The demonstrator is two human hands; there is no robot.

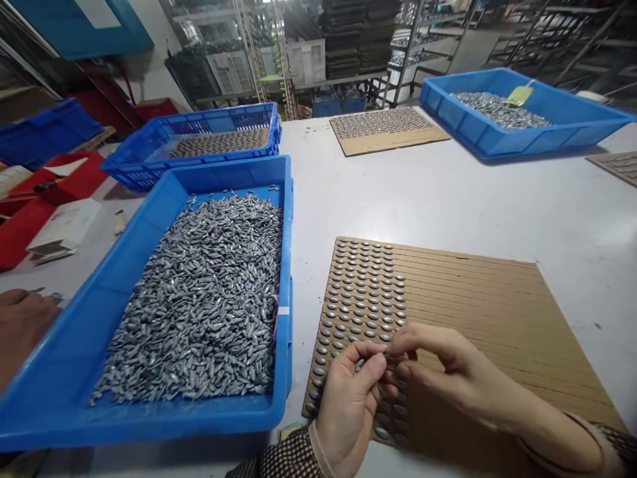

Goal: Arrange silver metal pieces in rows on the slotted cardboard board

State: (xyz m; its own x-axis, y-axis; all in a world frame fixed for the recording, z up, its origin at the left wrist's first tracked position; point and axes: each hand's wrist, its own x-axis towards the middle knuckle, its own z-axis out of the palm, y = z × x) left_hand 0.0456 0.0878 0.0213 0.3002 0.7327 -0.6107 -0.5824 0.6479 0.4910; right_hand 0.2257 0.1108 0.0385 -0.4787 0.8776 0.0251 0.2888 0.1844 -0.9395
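Note:
My left hand (pixel 352 401) is closed, thumb against fingers, around small grey spindle-shaped metal pieces partly hidden in its grip. Thumb and fingertips of my right hand (pixel 455 375) pinch a metal piece (pixel 395 358) right at the left fingertips. Both hands hover over a corrugated cardboard sheet (pixel 478 299). On its left side, rows of the same pointed pieces (pixel 365 279) lie in the grooves, while its right side shows bare brown ridges. To the left, a blue tray (pixel 287 265) holds a large heap of loose metal pieces (pixel 209 299).
A co-worker's hand (pixel 24 325) is at the left edge beside the tray. Behind stand a blue crate (pixel 276 129), another filled cardboard sheet (pixel 398 144) and a second blue tray (pixel 537 139) with metal pieces. Red bins (pixel 82 176) sit far left.

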